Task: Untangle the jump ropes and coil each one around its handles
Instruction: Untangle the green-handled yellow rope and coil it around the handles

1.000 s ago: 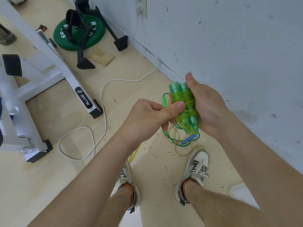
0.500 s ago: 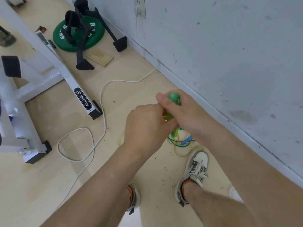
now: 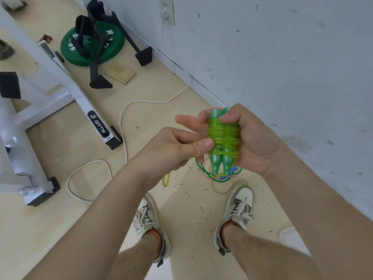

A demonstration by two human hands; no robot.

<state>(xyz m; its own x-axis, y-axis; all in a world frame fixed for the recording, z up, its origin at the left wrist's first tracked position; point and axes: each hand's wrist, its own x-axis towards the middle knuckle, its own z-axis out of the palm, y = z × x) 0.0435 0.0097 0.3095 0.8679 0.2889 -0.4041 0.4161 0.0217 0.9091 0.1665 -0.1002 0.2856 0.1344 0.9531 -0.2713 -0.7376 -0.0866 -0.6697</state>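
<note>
Because the yellow-green cord [image 3: 224, 134] sits in tight turns around the two green handles [image 3: 219, 164], I judge this rope nearly finished; only securing the loose end seems left, and I cannot see where that end runs. The bundle is held upright in the air above the floor [image 3: 151, 118], in front of the person's feet. The right hand [image 3: 256, 142] grips it, its fingers [image 3: 185, 119] curled round behind the handles and its thumb pressed on their tops. The left hand [image 3: 169, 152] pinches the side of the coil, thumb flat on the turns and fingers curled beneath.

What remains lies on the floor just below the bundle: a tangle not yet touched. In it I count one dark green cord [image 3: 198, 168], one pale yellowish cord [image 3: 224, 191] and one blue piece [image 3: 234, 171] that looks like a handle. A short yellow strand [image 3: 166, 179] shows under the left wrist; I cannot tell which rope it belongs to. So I count one rope coiled, and at least one more, perhaps two, to untangle and wrap.
</note>
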